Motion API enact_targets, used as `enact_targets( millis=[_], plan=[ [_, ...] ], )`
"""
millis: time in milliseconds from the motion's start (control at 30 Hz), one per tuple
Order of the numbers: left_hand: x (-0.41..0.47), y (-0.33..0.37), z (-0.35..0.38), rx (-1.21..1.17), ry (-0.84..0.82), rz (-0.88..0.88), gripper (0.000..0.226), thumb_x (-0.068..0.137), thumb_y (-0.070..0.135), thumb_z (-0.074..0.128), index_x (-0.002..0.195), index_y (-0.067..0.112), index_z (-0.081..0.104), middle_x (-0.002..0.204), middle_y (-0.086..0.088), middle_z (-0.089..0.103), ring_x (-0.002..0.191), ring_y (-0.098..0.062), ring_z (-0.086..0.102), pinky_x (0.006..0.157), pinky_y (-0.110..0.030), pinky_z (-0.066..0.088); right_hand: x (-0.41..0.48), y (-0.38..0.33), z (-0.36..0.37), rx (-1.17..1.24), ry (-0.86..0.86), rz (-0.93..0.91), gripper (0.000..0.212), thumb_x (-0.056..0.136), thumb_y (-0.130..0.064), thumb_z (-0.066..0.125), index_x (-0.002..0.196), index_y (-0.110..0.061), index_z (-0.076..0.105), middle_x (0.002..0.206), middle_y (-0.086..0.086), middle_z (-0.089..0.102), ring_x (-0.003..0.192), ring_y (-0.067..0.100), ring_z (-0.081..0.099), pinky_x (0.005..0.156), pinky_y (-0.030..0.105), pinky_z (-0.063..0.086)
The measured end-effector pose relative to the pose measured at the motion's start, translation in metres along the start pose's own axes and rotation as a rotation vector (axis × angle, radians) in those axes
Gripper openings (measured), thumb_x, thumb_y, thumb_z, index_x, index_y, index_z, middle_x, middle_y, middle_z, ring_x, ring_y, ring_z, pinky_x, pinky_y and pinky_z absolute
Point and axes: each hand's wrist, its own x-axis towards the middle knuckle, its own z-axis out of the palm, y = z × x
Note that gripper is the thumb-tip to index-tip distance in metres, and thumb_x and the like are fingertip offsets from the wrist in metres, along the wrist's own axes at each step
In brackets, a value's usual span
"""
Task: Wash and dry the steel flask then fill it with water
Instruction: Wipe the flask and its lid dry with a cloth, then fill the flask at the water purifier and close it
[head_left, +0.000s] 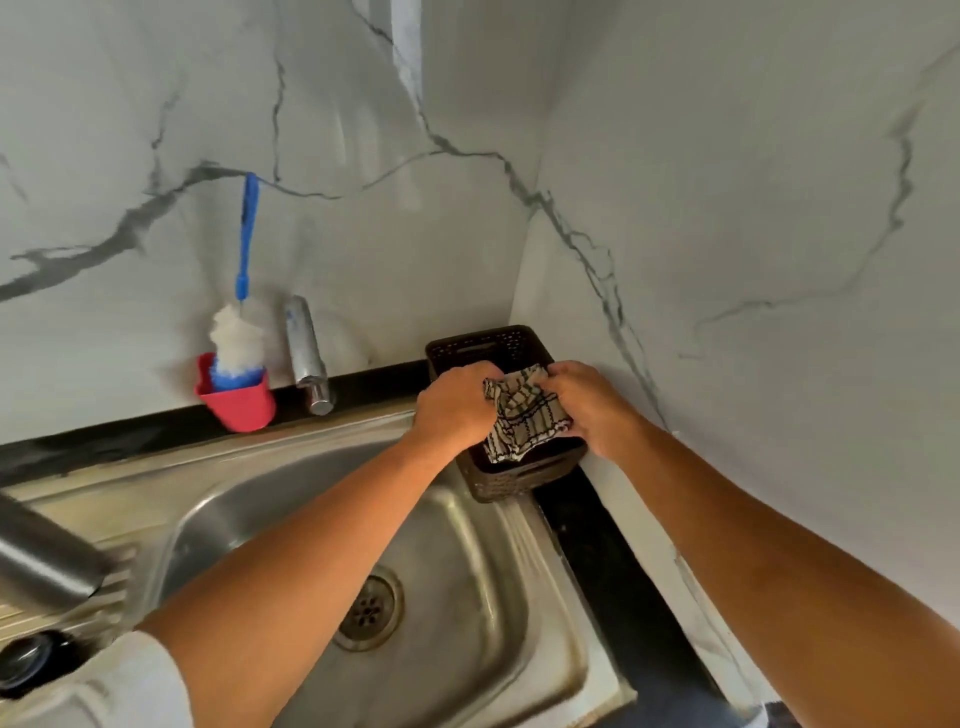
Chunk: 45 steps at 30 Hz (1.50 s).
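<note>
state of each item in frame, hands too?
left hand: grips checked cloth.
right hand: grips it too.
checked cloth: bunched, above basket.
basket: upright, counter corner.
bottle brush: standing bristles-down in red cup.
tap: no water running.
steel flask: lying on drainboard, untouched, blurred.
sink: drain unplugged.

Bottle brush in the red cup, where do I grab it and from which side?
Grip the bottle brush by its blue handle, coming from the front. It stands head down in the red cup, with the handle rising free above the bristles and close against the wall behind, so only the front is open.
</note>
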Motion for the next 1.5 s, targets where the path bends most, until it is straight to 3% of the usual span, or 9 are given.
enact_targets(
  millis=[167, 333, 567, 700, 833, 967, 1100, 1400, 1500],
  plan=[
    [0.025, 0.004, 0.020, 0.577, -0.098, 0.039, 0.037, 0.099, 0.027, 0.057, 0.136, 0.034, 0.059, 0.123, 0.000, 0.066, 0.124, -0.027, 0.055, 0.113, -0.057, 0.026, 0.034, 0.019, -0.002, -0.416, -0.030, -0.148, 0.050, 0.103, -0.008, 0.048, 0.153, -0.010, 0.047, 0.144, 0.013, 0.058, 0.130, 0.031, 0.057, 0.102, 0.036, 0.049],
    [0.035, 0.012, 0.040, 0.832, -0.352, 0.134, 0.027, 0.098, 0.022, 0.056, 0.122, 0.026, 0.068, 0.111, 0.001, 0.068, 0.119, -0.025, 0.060, 0.124, -0.063, 0.010, 0.051, 0.036, 0.003, -0.940, -0.170, -0.354, 0.025, 0.098, -0.007, 0.052, 0.112, -0.008, 0.073, 0.108, 0.015, 0.073, 0.100, 0.033, 0.069, 0.087, 0.043, 0.057],
    [0.037, 0.019, 0.042, 0.843, -0.639, 0.082, 0.033, 0.104, 0.021, 0.044, 0.128, 0.021, 0.066, 0.115, 0.000, 0.066, 0.131, -0.024, 0.054, 0.125, -0.065, -0.005, 0.052, 0.035, 0.004, -1.141, -0.439, -0.216, 0.033, 0.104, -0.016, 0.045, 0.125, -0.011, 0.069, 0.119, 0.014, 0.068, 0.107, 0.032, 0.064, 0.098, 0.044, 0.052],
    [0.021, 0.013, 0.012, 0.695, -0.442, 0.139, 0.031, 0.102, 0.022, 0.046, 0.123, 0.026, 0.069, 0.105, 0.003, 0.069, 0.116, -0.023, 0.062, 0.127, -0.059, 0.004, 0.025, 0.026, 0.005, -1.109, -0.263, -0.433, 0.019, 0.099, -0.019, 0.052, 0.100, -0.017, 0.072, 0.090, 0.005, 0.071, 0.084, 0.025, 0.068, 0.079, 0.046, 0.059],
    [-0.026, -0.017, -0.032, 0.291, -0.310, 0.141, 0.023, 0.105, 0.032, 0.053, 0.111, 0.026, 0.074, 0.107, 0.002, 0.072, 0.101, -0.019, 0.068, 0.098, -0.044, 0.054, -0.023, 0.004, 0.030, -1.074, -0.205, -0.657, 0.014, 0.100, -0.022, 0.058, 0.086, -0.019, 0.062, 0.082, -0.002, 0.063, 0.077, 0.020, 0.062, 0.067, 0.039, 0.050],
    [-0.097, -0.064, -0.093, 0.011, -0.213, 0.053, 0.015, 0.103, 0.032, 0.060, 0.092, 0.040, 0.066, 0.096, 0.012, 0.068, 0.098, -0.016, 0.067, 0.090, -0.039, 0.053, -0.068, -0.014, 0.092, -1.027, -0.279, -0.791, 0.013, 0.099, -0.023, 0.060, 0.102, -0.016, 0.070, 0.098, 0.001, 0.069, 0.090, 0.019, 0.064, 0.079, 0.041, 0.055],
    [-0.170, -0.122, -0.144, -0.155, 0.020, -0.123, 0.016, 0.100, 0.032, 0.066, 0.109, 0.022, 0.074, 0.109, 0.005, 0.073, 0.097, -0.013, 0.065, 0.087, -0.032, 0.051, -0.091, -0.018, 0.176, -0.934, -0.415, -0.796, 0.017, 0.095, -0.027, 0.065, 0.110, -0.019, 0.069, 0.104, -0.001, 0.071, 0.097, 0.021, 0.067, 0.088, 0.044, 0.055],
    [-0.294, -0.245, -0.211, -0.431, 0.329, -0.515, 0.014, 0.089, 0.037, 0.072, 0.091, 0.024, 0.074, 0.089, -0.001, 0.078, 0.081, -0.019, 0.073, 0.076, -0.036, 0.055, -0.132, -0.003, 0.353, -0.603, -0.655, -0.629, 0.097, 0.080, -0.040, 0.090, 0.157, -0.015, 0.036, 0.153, 0.013, 0.048, 0.137, 0.024, 0.051, 0.111, 0.040, 0.046],
    [-0.301, -0.270, -0.225, -0.489, 0.495, -0.558, 0.024, 0.096, 0.026, 0.063, 0.119, 0.025, 0.063, 0.113, -0.004, 0.070, 0.091, -0.018, 0.068, 0.082, -0.040, 0.056, -0.147, -0.001, 0.394, -0.444, -0.665, -0.565, 0.111, 0.075, -0.041, 0.093, 0.162, -0.022, 0.026, 0.161, 0.007, 0.040, 0.142, 0.023, 0.045, 0.110, 0.038, 0.045]
  ],
)
